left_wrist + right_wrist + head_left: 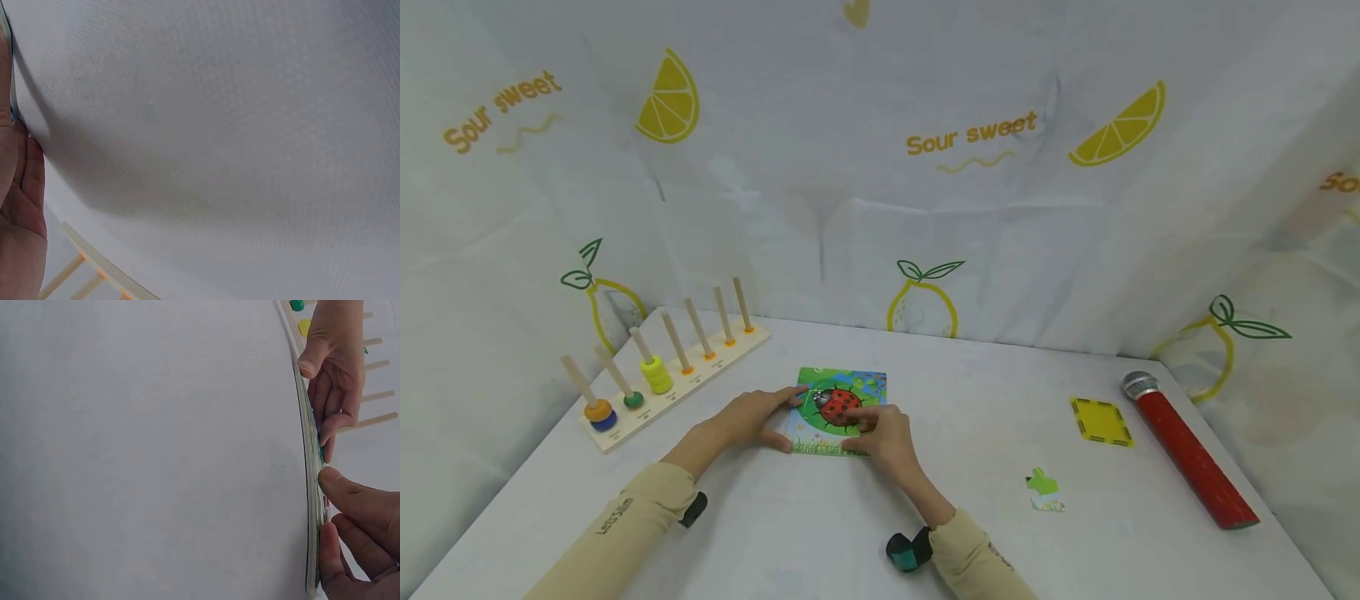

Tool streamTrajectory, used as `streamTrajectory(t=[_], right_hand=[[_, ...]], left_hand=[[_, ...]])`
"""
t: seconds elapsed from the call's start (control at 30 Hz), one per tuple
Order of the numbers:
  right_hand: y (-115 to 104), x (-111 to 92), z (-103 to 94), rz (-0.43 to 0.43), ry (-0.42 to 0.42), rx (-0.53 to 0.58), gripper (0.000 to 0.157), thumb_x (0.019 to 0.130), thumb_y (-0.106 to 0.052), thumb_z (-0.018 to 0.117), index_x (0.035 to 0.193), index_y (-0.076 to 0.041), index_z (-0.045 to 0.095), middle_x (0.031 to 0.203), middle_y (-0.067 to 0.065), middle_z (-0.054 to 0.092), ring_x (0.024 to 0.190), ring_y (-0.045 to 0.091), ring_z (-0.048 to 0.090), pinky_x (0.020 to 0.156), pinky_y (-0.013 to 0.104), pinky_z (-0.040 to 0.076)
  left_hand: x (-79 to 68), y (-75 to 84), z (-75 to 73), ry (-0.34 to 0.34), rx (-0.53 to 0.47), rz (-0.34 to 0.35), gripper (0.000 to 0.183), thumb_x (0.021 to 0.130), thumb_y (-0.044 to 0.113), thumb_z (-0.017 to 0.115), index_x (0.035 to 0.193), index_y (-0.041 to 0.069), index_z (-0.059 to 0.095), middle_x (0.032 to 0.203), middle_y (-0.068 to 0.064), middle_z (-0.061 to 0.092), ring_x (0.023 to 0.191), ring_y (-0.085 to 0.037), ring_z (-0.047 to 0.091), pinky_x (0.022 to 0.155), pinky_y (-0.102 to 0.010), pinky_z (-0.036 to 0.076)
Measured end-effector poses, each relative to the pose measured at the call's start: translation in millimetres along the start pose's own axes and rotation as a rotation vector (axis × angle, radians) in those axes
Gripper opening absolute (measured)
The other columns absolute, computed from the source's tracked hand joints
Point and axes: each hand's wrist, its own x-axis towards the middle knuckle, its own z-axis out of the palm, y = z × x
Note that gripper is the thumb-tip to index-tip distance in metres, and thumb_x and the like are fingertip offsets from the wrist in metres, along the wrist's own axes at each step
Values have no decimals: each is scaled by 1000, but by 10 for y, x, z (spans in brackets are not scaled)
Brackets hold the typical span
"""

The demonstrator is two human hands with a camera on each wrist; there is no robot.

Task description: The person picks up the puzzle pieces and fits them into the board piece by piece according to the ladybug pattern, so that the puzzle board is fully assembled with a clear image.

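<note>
A square jigsaw puzzle [837, 408] with a red ladybug on a green leaf lies on the white table in the head view. Along its left side rests my left hand [747, 423], the fingertips over the upper left edge and the thumb by the near left corner. My right hand [886, 437] touches the puzzle's right half, forefinger on the ladybug and thumb near the bottom edge. In the right wrist view the puzzle [310, 506] shows edge-on, with thumb and fingertips spaced apart on its face. A loose green and white puzzle piece [1045, 490] lies to the right.
A wooden peg board [677, 392] with upright pegs and several coloured beads stands at the left. At the right lie a yellow square frame [1102, 422] and a red microphone [1191, 454]. A white cloth with printed lemons [850, 208] hangs behind the table.
</note>
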Motion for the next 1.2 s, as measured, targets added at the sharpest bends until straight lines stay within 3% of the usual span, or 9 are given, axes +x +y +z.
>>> streamTrajectory(t=[0.2, 0.6, 0.93, 1.2], right_hand=[[26, 2, -8, 10, 13, 48, 42, 63, 3, 86, 102, 3, 72, 89, 11, 72, 73, 18, 65, 62, 21, 52], [62, -18, -77, 59, 27, 156, 37, 63, 8, 84, 97, 3, 71, 89, 12, 71, 75, 17, 66, 66, 24, 55], [225, -63, -376, 104, 73, 321, 29, 72, 12, 75, 100, 8, 68, 100, 21, 69, 85, 26, 67, 74, 27, 56], [388, -174, -660, 256, 48, 461, 29, 81, 7, 70, 110, 6, 66, 111, 21, 67, 93, 23, 68, 77, 29, 56]], left_hand=[[-13, -10, 1, 0, 3, 3, 88, 74, 38, 78, 145, 4, 38, 130, -8, 60, 120, -39, 52, 100, -54, 40], [2, -12, -3, -3, 6, 2, 88, 74, 39, 77, 144, 3, 38, 130, -8, 61, 120, -38, 53, 100, -53, 40], [-4, -25, 6, -1, 10, -1, 89, 73, 40, 78, 144, 3, 38, 130, -8, 60, 120, -38, 53, 101, -53, 40], [-6, -18, 2, -1, 13, 0, 89, 73, 40, 77, 144, 3, 38, 129, -8, 61, 118, -38, 54, 100, -53, 41]])
